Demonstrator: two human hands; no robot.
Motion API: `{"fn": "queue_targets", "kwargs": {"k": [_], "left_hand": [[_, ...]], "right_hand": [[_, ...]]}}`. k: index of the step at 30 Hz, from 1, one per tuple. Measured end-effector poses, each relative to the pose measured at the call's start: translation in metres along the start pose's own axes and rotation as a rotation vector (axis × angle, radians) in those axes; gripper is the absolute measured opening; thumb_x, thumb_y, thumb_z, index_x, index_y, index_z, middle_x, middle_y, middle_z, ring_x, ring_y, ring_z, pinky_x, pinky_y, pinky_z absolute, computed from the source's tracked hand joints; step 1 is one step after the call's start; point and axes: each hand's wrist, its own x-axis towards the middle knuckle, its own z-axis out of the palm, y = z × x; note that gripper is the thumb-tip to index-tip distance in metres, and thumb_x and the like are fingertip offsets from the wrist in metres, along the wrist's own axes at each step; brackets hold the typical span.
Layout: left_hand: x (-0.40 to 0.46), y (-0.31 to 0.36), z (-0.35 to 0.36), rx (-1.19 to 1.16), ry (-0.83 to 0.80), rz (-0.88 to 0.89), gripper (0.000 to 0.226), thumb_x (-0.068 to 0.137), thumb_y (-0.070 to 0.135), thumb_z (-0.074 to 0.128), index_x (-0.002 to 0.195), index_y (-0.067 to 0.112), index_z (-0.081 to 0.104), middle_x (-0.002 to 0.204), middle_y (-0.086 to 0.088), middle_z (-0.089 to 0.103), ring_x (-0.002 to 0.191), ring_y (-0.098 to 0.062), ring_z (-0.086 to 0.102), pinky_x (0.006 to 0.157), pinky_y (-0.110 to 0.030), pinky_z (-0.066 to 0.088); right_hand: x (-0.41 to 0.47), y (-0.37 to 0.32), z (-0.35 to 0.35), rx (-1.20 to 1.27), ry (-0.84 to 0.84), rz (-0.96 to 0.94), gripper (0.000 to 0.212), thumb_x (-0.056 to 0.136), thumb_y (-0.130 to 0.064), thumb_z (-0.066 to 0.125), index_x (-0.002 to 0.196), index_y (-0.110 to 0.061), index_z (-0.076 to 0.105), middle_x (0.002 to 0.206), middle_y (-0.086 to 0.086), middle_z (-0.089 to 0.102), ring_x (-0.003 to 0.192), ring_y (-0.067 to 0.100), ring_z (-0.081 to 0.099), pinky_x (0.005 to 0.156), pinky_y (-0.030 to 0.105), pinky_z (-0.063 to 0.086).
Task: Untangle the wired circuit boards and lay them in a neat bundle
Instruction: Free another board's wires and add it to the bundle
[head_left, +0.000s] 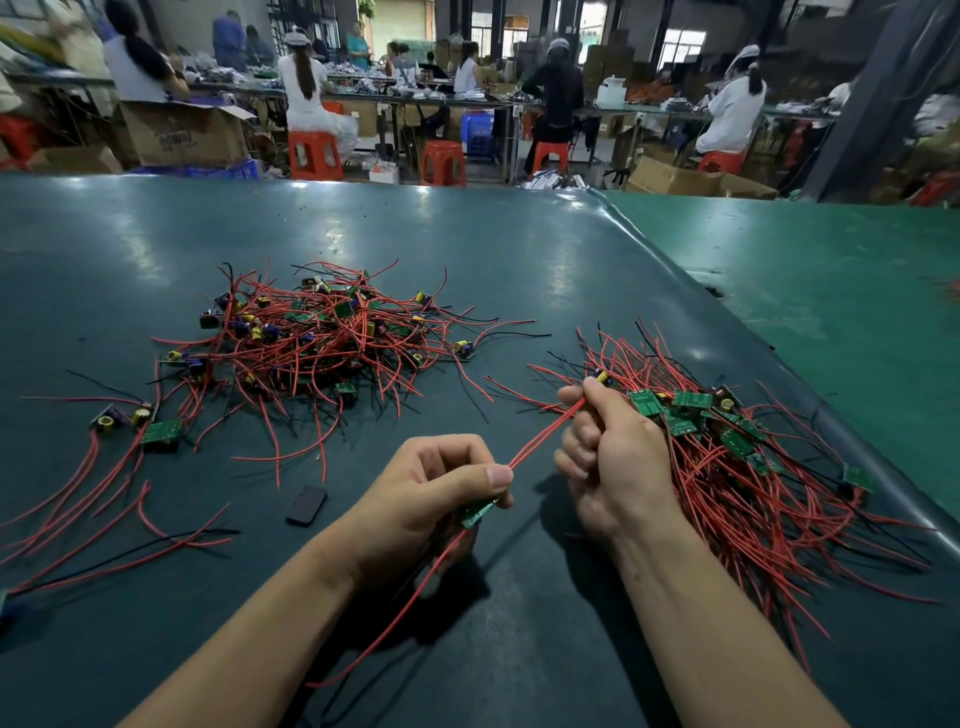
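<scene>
A tangled heap of small green circuit boards with red and black wires (322, 332) lies in the middle of the dark green table. A combed bundle of wired boards (737, 467) lies at the right, wires fanning toward me. My left hand (441, 493) pinches a green board (475, 512) whose red wires trail down toward the front edge. My right hand (613, 452) is closed on red wires (545, 434) that run taut between the two hands, with a board's yellow capacitor (602, 376) at its fingertips.
A few loose wired boards (135, 421) lie at the left with long red wires. A small flat black piece (306, 505) rests near my left hand. The table mat's raised edge (779, 358) runs diagonally at the right. People sit at benches beyond the far edge.
</scene>
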Motion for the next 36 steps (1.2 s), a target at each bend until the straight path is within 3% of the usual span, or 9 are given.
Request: {"fn": "queue_targets", "kwargs": {"k": [7, 14, 18, 23, 25, 27, 29, 33, 36], "left_hand": [[0.0, 0.008, -0.009, -0.237, 0.126, 0.029, 0.02, 0.07, 0.024, 0.071, 0.065, 0.006, 0.062, 0.032, -0.002, 0.035, 0.021, -0.008, 0.028, 0.038, -0.012, 0.026], [0.007, 0.027, 0.004, -0.206, 0.37, 0.067, 0.032, 0.084, 0.035, 0.052, 0.099, 0.009, 0.063, 0.063, -0.003, 0.058, 0.042, -0.009, 0.044, 0.035, -0.018, 0.037], [0.03, 0.056, 0.032, 0.046, 0.358, 0.034, 0.023, 0.09, 0.032, 0.059, 0.091, 0.009, 0.062, 0.054, 0.0, 0.058, 0.041, -0.008, 0.045, 0.036, -0.017, 0.036], [0.088, 0.081, 0.084, -0.105, 0.343, -0.01, 0.028, 0.098, 0.025, 0.057, 0.082, 0.002, 0.056, 0.051, -0.004, 0.062, 0.034, -0.006, 0.044, 0.036, -0.015, 0.041], [0.103, 0.069, 0.103, -0.114, 0.331, -0.136, 0.037, 0.101, 0.028, 0.052, 0.082, -0.003, 0.054, 0.056, -0.014, 0.064, 0.032, -0.011, 0.047, 0.035, -0.017, 0.043], [0.109, 0.046, 0.107, 0.238, 0.282, -0.239, 0.05, 0.1, 0.041, 0.049, 0.089, -0.007, 0.059, 0.071, -0.022, 0.069, 0.04, -0.021, 0.057, 0.045, -0.026, 0.054], [0.109, 0.029, 0.097, 0.612, 0.311, -0.175, 0.056, 0.098, 0.046, 0.048, 0.085, -0.005, 0.067, 0.077, -0.018, 0.073, 0.054, -0.027, 0.067, 0.064, -0.036, 0.061], [0.094, 0.026, 0.06, 0.891, 0.482, 0.077, 0.054, 0.089, 0.051, 0.047, 0.074, 0.004, 0.07, 0.071, -0.01, 0.072, 0.075, -0.029, 0.069, 0.077, -0.038, 0.056], [0.074, 0.021, 0.027, 1.03, 0.582, 0.141, 0.04, 0.091, 0.044, 0.054, 0.077, 0.011, 0.07, 0.075, -0.004, 0.072, 0.079, -0.026, 0.067, 0.078, -0.038, 0.052]], "right_hand": [[0.009, 0.01, -0.005, -0.041, 0.141, -0.067, 0.035, 0.104, -0.022, 0.042, 0.078, -0.008, 0.06, 0.05, -0.001, 0.039, 0.03, 0.006, 0.027, 0.034, 0.013, 0.022], [-0.009, 0.044, -0.004, -1.256, -0.231, -0.556, 0.037, 0.094, -0.038, 0.059, 0.073, -0.009, 0.066, 0.065, 0.006, 0.066, 0.068, 0.031, 0.061, 0.063, 0.039, 0.047], [-0.008, 0.037, -0.006, -1.201, -0.21, -0.536, 0.038, 0.094, -0.035, 0.058, 0.064, -0.013, 0.057, 0.062, 0.01, 0.064, 0.067, 0.035, 0.058, 0.063, 0.042, 0.047], [-0.016, 0.029, -0.002, -1.272, -0.207, -0.448, 0.036, 0.091, -0.027, 0.057, 0.06, -0.009, 0.057, 0.069, 0.016, 0.067, 0.072, 0.033, 0.063, 0.061, 0.034, 0.044], [-0.016, 0.025, -0.003, -1.339, -0.245, -0.418, 0.022, 0.093, -0.019, 0.054, 0.078, -0.01, 0.068, 0.096, 0.021, 0.071, 0.095, 0.034, 0.064, 0.076, 0.037, 0.046], [-0.017, 0.025, -0.006, -1.457, -0.333, -0.331, 0.031, 0.097, -0.014, 0.052, 0.124, -0.002, 0.061, 0.135, 0.021, 0.056, 0.127, 0.03, 0.05, 0.104, 0.037, 0.036], [-0.02, 0.031, -0.009, -1.54, -0.381, -0.316, 0.042, 0.097, -0.018, 0.054, 0.136, -0.005, 0.052, 0.146, 0.013, 0.048, 0.136, 0.026, 0.041, 0.111, 0.035, 0.027], [-0.019, 0.031, -0.006, -1.338, -0.295, -0.404, 0.034, 0.087, -0.032, 0.052, 0.1, -0.006, 0.069, 0.108, 0.021, 0.069, 0.105, 0.041, 0.061, 0.078, 0.04, 0.047], [-0.015, 0.032, -0.005, -1.355, -0.275, -0.515, 0.033, 0.088, -0.035, 0.054, 0.078, -0.005, 0.064, 0.085, 0.023, 0.069, 0.084, 0.047, 0.058, 0.063, 0.044, 0.04]]}}
